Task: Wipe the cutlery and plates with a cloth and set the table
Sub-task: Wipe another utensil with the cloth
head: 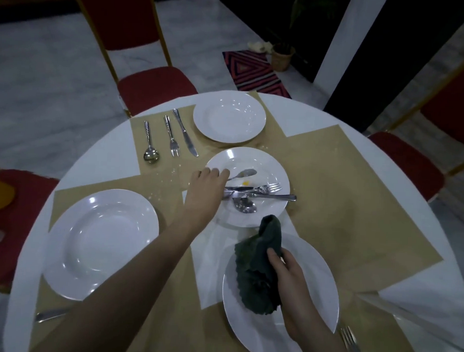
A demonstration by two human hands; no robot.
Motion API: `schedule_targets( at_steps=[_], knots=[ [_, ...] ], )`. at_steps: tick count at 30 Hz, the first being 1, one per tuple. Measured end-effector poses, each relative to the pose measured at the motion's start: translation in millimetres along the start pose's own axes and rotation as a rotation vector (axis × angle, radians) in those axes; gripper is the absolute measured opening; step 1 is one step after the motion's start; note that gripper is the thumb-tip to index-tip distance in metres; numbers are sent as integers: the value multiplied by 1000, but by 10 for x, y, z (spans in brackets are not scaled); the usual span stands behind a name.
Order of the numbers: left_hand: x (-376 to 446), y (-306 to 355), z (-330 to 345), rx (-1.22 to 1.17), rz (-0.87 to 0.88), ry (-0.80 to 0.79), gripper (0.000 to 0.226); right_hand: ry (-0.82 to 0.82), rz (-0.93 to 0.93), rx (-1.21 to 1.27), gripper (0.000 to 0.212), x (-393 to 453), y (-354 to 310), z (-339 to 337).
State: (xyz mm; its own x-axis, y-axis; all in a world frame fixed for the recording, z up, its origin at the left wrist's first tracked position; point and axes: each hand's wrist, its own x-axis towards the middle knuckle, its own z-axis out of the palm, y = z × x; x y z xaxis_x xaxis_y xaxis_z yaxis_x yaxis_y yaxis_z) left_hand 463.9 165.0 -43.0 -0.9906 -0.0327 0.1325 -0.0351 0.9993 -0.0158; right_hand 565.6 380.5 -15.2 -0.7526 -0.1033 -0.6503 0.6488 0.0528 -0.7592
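While right hand (288, 272) grips dark green cloth (259, 271) over near white plate (313, 310), left hand (207, 185) pinches steel cutlery (254, 195) on centre plate (273, 164); next: lift piece, wipe.

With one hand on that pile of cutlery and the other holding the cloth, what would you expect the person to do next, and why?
Probably lift one piece from the pile. The left hand rests its fingers on the silver cutlery heaped on the middle white plate, which bears a yellow smear. The right hand grips the dark green cloth over the near white plate, ready to wipe.
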Motion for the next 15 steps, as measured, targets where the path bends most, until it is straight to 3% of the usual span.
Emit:
schedule_targets(
  at_steps=[2, 7, 12, 15],
  knots=[
    [-198, 34, -31, -145, -55, 13, 19, 1, 1, 3, 27, -43, -10, -38],
    [-995, 519, -339, -855, -410, -19, 15, 5, -52, -11, 26, -224, -41, -138],
    [-1864, 1276, -796, -1209, -637, 6, 16, 28, -131, -15, 26, -491, 86, -340],
    [-2281, 1681, -893, -1367, -755, 16, 20, -55, -112, -20, 29, -674, 230, -500]
  ],
)
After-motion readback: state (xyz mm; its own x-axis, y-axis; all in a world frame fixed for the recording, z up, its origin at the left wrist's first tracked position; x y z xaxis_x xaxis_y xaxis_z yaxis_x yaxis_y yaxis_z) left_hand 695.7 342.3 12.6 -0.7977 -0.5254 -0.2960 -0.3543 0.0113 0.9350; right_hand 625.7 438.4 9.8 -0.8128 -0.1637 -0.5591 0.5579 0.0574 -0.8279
